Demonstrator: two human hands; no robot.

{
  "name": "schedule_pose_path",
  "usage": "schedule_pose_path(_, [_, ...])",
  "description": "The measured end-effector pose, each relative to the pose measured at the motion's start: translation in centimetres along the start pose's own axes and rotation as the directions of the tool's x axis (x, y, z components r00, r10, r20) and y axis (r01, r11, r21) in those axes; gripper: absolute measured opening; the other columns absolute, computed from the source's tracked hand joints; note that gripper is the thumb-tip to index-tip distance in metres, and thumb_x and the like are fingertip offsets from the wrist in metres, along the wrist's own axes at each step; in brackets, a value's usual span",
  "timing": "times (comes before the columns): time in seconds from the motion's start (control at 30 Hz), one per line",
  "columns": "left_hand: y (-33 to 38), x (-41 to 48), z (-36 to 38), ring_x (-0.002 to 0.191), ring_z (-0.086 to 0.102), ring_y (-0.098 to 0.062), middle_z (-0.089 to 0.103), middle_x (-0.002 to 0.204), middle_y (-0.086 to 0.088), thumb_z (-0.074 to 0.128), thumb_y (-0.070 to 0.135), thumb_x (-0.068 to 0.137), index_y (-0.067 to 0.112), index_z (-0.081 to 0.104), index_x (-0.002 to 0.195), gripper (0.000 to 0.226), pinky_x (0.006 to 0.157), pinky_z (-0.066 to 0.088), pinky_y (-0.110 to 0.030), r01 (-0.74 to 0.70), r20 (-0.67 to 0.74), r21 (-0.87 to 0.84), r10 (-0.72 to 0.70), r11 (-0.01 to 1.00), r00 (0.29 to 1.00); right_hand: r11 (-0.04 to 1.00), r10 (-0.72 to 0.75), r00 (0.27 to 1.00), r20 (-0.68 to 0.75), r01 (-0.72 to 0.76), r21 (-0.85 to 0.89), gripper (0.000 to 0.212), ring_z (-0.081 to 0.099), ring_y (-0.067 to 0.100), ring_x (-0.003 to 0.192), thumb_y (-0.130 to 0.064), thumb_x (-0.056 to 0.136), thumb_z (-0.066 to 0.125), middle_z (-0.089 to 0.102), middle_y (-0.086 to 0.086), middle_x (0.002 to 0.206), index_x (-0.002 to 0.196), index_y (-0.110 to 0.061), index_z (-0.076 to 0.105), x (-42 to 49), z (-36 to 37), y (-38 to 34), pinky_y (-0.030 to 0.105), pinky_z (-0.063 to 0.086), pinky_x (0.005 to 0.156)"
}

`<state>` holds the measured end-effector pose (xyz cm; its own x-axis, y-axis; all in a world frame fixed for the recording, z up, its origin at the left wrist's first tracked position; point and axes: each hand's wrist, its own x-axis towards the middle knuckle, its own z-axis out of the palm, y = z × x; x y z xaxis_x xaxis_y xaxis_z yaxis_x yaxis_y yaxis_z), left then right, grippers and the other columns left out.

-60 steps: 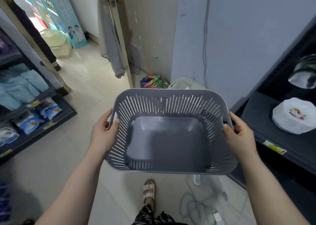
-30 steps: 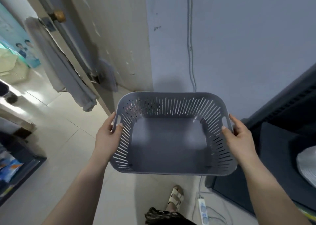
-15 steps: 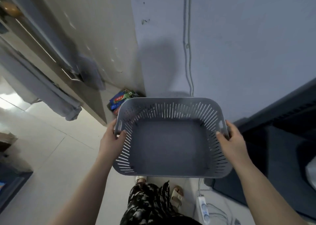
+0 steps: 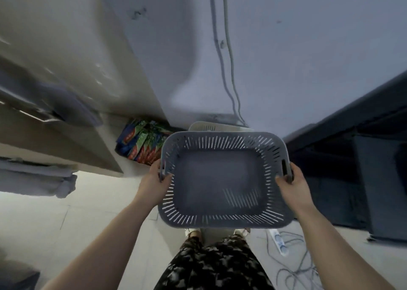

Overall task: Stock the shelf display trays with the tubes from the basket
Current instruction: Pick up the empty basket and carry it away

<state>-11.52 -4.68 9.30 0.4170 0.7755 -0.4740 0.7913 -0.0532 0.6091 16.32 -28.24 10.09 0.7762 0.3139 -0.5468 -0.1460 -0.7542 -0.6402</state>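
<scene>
The grey slotted basket (image 4: 222,135) was held level in the centre of the frame, above the tiled floor (image 4: 66,223). It was carried at its two short sides. The left hand (image 4: 154,179) was clamped on the left handle, with the thumb hooked over the rim. The right hand (image 4: 290,184) had its grip closed round the right handle slot.

No tubes were seen in the basket, and its bare bottom was fully exposed. No display trays were in view either, only a dark shelving unit (image 4: 352,157) at the right edge, so the stocked result could not be checked. From the empty basket it was judged that the stocking was finished, or nearly so, and that only the basket was left to be put away.

A cream slotted basket (image 4: 211,126) was partly visible on the floor just beyond the grey one. Coloured packets (image 4: 143,144) were stacked against the wall at centre left. A power strip (image 4: 278,241) lay at lower right.
</scene>
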Motion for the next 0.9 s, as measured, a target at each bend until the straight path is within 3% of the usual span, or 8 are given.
schedule_pose_path(0.13, [0.3, 3.2, 2.2, 0.091, 0.062, -0.022, 0.064, 0.104, 0.001, 0.056, 0.027, 0.089, 0.026, 0.039, 0.137, 0.051, 0.081, 0.05, -0.037, 0.007, 0.103, -0.03, -0.004, 1.0, 0.995, 0.999, 0.048, 0.998, -0.037, -0.047, 0.024, 0.054, 0.061, 0.016, 0.088, -0.029, 0.085, 0.061, 0.063, -0.011, 0.097, 0.133, -0.039, 0.04, 2.1, 0.9, 1.3, 0.032, 0.046, 0.081])
schedule_pose_path(0.23, [0.5, 5.5, 4.2, 0.087, 0.062, -0.025, 0.063, 0.095, 0.0, 0.055, 0.026, 0.09, 0.021, 0.035, 0.137, 0.051, 0.081, 0.052, -0.042, 0.058, 0.143, 0.008, -0.059, 0.998, 0.988, 0.999, 0.048, 0.998, -0.033, -0.048, -0.001, 0.056, 0.058, 0.008, 0.079, -0.019, 0.086, 0.06, 0.059, -0.016, 0.088, 0.136, -0.032, 0.038, 4.4, 1.2, 2.2, 0.027, 0.04, 0.076])
schedule_pose_path(0.37, [0.7, 7.6, 6.5, 0.075, 0.057, -0.01, 0.056, 0.083, 0.014, 0.055, 0.027, 0.089, 0.023, 0.035, 0.136, 0.051, 0.072, 0.045, -0.032, 0.078, 0.138, 0.008, -0.079, 0.997, 0.987, 0.996, 0.084, 0.996, 0.008, -0.084, -0.014, 0.062, 0.061, 0.016, 0.087, -0.024, 0.085, 0.062, 0.062, -0.007, 0.098, 0.139, -0.032, 0.033, 7.5, 1.5, 3.1, 0.029, 0.043, 0.079])
schedule_pose_path(0.5, [0.8, 9.0, 8.1, 0.09, 0.062, -0.025, 0.064, 0.1, 0.0, 0.055, 0.027, 0.087, 0.025, 0.035, 0.136, 0.053, 0.083, 0.051, -0.041, 0.112, 0.139, -0.005, -0.111, 0.994, 0.984, 0.994, 0.1, 0.994, 0.04, -0.099, -0.035, 0.067, 0.061, 0.024, 0.101, -0.027, 0.081, 0.064, 0.061, -0.001, 0.113, 0.139, -0.036, 0.03, 9.7, 2.0, 3.8, 0.039, 0.045, 0.089])
schedule_pose_path(0.63, [1.4, 9.6, 9.4, 0.086, 0.059, -0.024, 0.059, 0.096, 0.003, 0.053, 0.02, 0.088, 0.023, 0.029, 0.14, 0.058, 0.074, 0.044, -0.032, 0.09, 0.069, -0.01, -0.089, 0.996, 0.994, 0.992, 0.101, 0.992, 0.071, -0.095, -0.079, 0.085, 0.051, 0.031, 0.119, -0.025, 0.08, 0.066, 0.045, 0.01, 0.137, 0.145, -0.038, 0.014, 10.8, 2.3, 3.9, 0.055, 0.041, 0.101])
schedule_pose_path(0.7, [1.8, 9.7, 10.1, 0.096, 0.058, -0.023, 0.057, 0.11, -0.001, 0.054, 0.016, 0.088, 0.018, 0.025, 0.141, 0.061, 0.077, 0.043, -0.032, 0.07, 0.066, -0.054, -0.066, 0.996, 0.996, 0.993, 0.073, 0.995, 0.064, -0.067, -0.1, 0.088, 0.046, 0.032, 0.124, -0.026, 0.08, 0.068, 0.037, 0.012, 0.142, 0.147, -0.035, 0.012, 11.0, 2.5, 3.8, 0.055, 0.039, 0.103])
schedule_pose_path(0.8, [2.1, 9.9, 11.0, 0.127, 0.042, -0.032, 0.035, 0.144, -0.015, 0.056, 0.015, 0.087, 0.013, 0.01, 0.147, 0.075, 0.103, 0.039, -0.048, 0.085, 0.061, -0.057, -0.081, 0.995, 0.995, 0.991, 0.019, 0.997, 0.071, -0.01, -0.132, 0.087, 0.044, 0.037, 0.123, -0.024, 0.08, 0.068, 0.036, 0.014, 0.141, 0.147, -0.027, 0.013, 11.1, 2.9, 3.9, 0.054, 0.039, 0.103])
schedule_pose_path(0.9, [2.1, 10.2, 11.4, 0.137, 0.024, -0.036, 0.022, 0.151, -0.019, 0.056, 0.017, 0.086, 0.009, 0.006, 0.148, 0.08, 0.111, 0.026, -0.052, 0.077, 0.008, 0.015, -0.077, 0.997, 0.997, 0.978, 0.02, 0.998, 0.061, -0.007, -0.21, 0.095, 0.033, 0.04, 0.131, -0.026, 0.082, 0.066, 0.024, 0.014, 0.148, 0.15, -0.028, -0.001, 11.4, 3.2, 4.4, 0.051, 0.031, 0.105])
